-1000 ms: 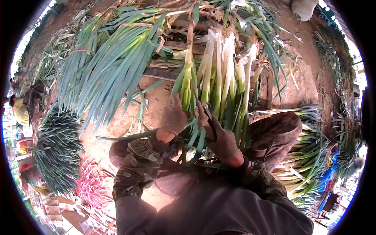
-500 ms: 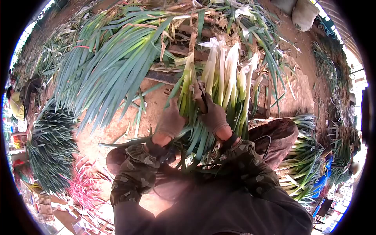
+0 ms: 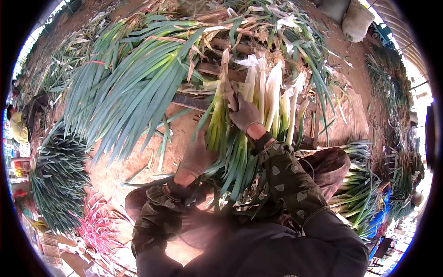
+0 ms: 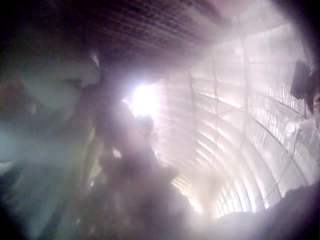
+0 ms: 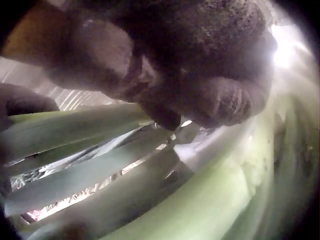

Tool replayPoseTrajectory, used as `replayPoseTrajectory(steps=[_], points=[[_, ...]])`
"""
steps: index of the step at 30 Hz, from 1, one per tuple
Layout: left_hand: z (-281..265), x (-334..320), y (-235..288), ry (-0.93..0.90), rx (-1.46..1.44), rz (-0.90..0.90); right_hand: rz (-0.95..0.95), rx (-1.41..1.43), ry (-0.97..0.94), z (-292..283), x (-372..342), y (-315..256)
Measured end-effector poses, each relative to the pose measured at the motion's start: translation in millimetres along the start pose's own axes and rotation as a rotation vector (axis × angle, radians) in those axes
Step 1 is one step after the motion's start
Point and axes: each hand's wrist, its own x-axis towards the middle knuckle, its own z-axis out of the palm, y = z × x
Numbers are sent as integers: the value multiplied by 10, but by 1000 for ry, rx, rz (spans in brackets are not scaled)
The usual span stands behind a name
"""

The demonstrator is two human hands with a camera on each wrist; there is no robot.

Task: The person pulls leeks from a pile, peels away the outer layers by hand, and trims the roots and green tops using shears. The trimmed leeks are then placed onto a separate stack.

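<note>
The gloved left hand (image 3: 197, 154) grips the green part of a leek (image 3: 215, 121), whose brown, dry root end points away from the body. Up beside the stalk, the gloved right hand (image 3: 245, 114) curls round a dark tool (image 3: 236, 98); a tan strip (image 3: 230, 94) lies along it. Pale-stemmed leeks (image 3: 273, 92) spread to the right of that hand. In the right wrist view, the bent fingers (image 5: 220, 97) lie close over green stalks (image 5: 200, 200); what they pinch is hidden. The left wrist view is hazy and shows little of its hand.
Long-leaved leeks (image 3: 134, 87) lie at upper left, over a wooden frame (image 3: 190, 101). Stacked leeks (image 3: 62, 184) stand at far left beside pink strips (image 3: 99, 226); more leeks (image 3: 357, 194) lie at right. A sack (image 3: 357, 21) sits at upper right. Camouflage-clad knees flank the work.
The right hand has moved up and left along the stalk, with the dark tool. The left hand has shifted slightly down towards the body, keeping its grip.
</note>
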Motion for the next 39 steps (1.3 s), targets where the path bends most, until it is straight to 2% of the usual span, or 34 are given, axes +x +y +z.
replayPoseTrajectory(steps=[14,17,20,23,26,28,31,34,35,39], points=[[-3,-14,-65,-12,15,9,42,-97,-6,9,879,105],[-19,-8,-51,-40,-15,-7,83,-38,64,84,1124,200],[-43,-17,-69,-54,-43,7,79,-81,25,-18,1201,216],[-84,21,-58,-49,-68,38,58,-24,-8,-167,845,103],[-124,-37,-1,-40,-124,48,8,22,-85,-134,410,261],[-134,-57,10,-30,-155,70,-9,-35,-53,-154,-27,270],[-127,-99,0,-35,-147,66,51,-28,-217,-275,-619,246],[-114,-100,19,-55,-100,-1,21,20,-112,-310,-1035,279],[-94,-93,10,-38,-93,25,-12,32,-82,-323,-1125,276],[-41,-79,-17,-15,-64,77,-46,-55,-164,-290,-1214,245]])
